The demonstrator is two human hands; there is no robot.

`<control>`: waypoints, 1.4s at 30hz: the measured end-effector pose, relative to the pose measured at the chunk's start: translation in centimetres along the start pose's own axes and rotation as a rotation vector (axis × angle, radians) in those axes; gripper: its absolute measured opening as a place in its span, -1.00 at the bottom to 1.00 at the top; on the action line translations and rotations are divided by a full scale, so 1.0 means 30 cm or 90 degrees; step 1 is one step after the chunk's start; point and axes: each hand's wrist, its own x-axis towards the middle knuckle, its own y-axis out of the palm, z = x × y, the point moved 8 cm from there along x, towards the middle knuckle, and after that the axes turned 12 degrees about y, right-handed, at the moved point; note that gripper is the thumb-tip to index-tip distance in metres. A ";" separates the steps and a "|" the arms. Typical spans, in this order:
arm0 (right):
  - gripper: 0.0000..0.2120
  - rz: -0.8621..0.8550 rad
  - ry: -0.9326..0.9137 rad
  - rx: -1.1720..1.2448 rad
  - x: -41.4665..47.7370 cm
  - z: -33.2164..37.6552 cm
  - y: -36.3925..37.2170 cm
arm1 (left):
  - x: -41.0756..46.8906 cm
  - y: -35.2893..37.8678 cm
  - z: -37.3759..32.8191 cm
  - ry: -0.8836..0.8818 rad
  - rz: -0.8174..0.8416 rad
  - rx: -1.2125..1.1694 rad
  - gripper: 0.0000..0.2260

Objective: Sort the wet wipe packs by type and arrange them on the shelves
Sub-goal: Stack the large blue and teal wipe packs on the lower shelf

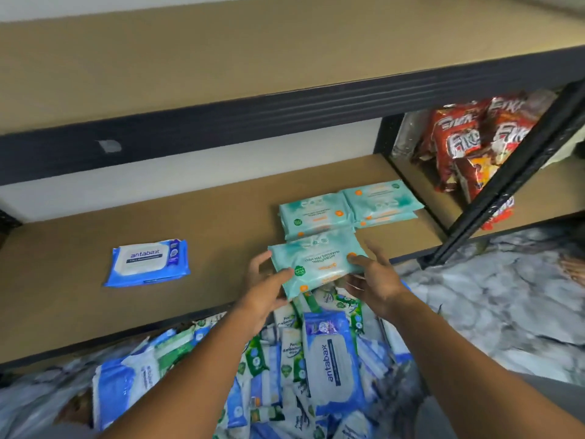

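As my left hand (267, 291) and right hand (373, 280) grip a teal wipe pack (316, 264), it hovers at the shelf (205, 248) front edge.

There are two shelf boards (177, 223), one blue antabax pack (147, 263), one loose teal pack (316, 264), two teal stacks (311, 213) (their layers too blurred to count), at least four red snack bags (468, 144), and a mixed pile (329, 359) beyond counting.

On the lower shelf (205, 236), the antabax pack (147, 263) lies left, 2 pack stacks (313, 215) right, the held pack (316, 264) just before them; the pack heap (316, 359) lies before the shelf
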 end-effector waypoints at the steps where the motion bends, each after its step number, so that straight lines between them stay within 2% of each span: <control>1: -0.57 -0.002 -0.012 0.001 0.015 0.016 -0.001 | 0.032 0.015 -0.010 0.033 -0.024 0.038 -0.48; 5: -0.67 -0.013 -0.072 0.005 0.068 0.112 0.007 | 0.146 0.072 -0.095 0.165 -0.072 0.166 -0.47; 9: -0.72 -0.014 -0.103 -0.037 0.130 0.231 0.053 | 0.263 0.103 -0.162 0.231 -0.090 0.223 -0.55; 17: -0.68 -0.016 -0.084 -0.075 0.304 0.316 0.112 | 0.461 0.110 -0.186 0.241 -0.107 0.340 -0.79; 22: -0.54 -0.069 -0.112 -0.107 0.391 0.313 0.093 | 0.524 0.114 -0.119 0.184 -0.074 0.378 -0.69; 26: -0.46 -0.194 -0.165 -0.271 0.409 0.344 0.075 | 0.536 0.110 -0.120 0.212 -0.093 0.412 -0.70; 29: -0.52 -0.224 -0.198 -0.373 0.401 0.379 0.102 | 0.542 0.115 -0.124 0.220 -0.099 0.425 -0.70; 36: -0.54 -0.233 -0.191 -0.405 0.412 0.387 0.103 | 0.550 0.125 -0.126 0.210 -0.082 0.477 -0.72; 42: -0.43 -0.275 -0.245 -0.382 0.276 0.342 0.065 | 0.441 0.096 -0.153 0.218 -0.063 0.514 -0.70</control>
